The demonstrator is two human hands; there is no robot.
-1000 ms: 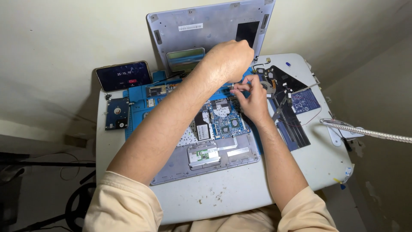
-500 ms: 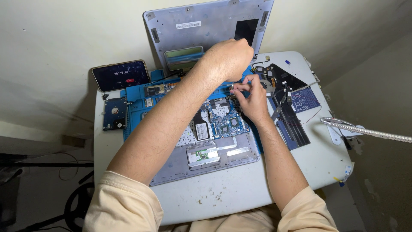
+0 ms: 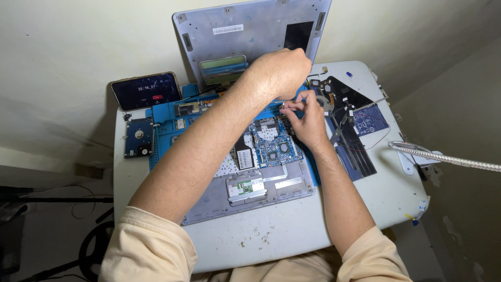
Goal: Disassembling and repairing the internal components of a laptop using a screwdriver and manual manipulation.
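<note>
An opened laptop base (image 3: 292, 185) lies on a blue work mat (image 3: 164, 125), its green-blue circuit board (image 3: 274, 143) exposed. My left hand (image 3: 279, 73) hovers over the board's far edge, curled into a fist; anything inside it is hidden. My right hand (image 3: 309, 117) rests at the board's upper right corner. Its thumb and fingertips are pinched on a small part (image 3: 286, 106) just under the left fist. The two hands almost touch.
The laptop's grey bottom cover (image 3: 235, 31) leans against the wall behind. At the left are a phone (image 3: 146, 90) with a lit screen and a hard drive (image 3: 139, 137). A fan, black parts and a small blue board (image 3: 370, 120) lie right. A flexible metal lamp neck (image 3: 443, 156) reaches in from the right.
Both hands stay at the board's far right corner, with only small finger movement. The view has shifted a little.
</note>
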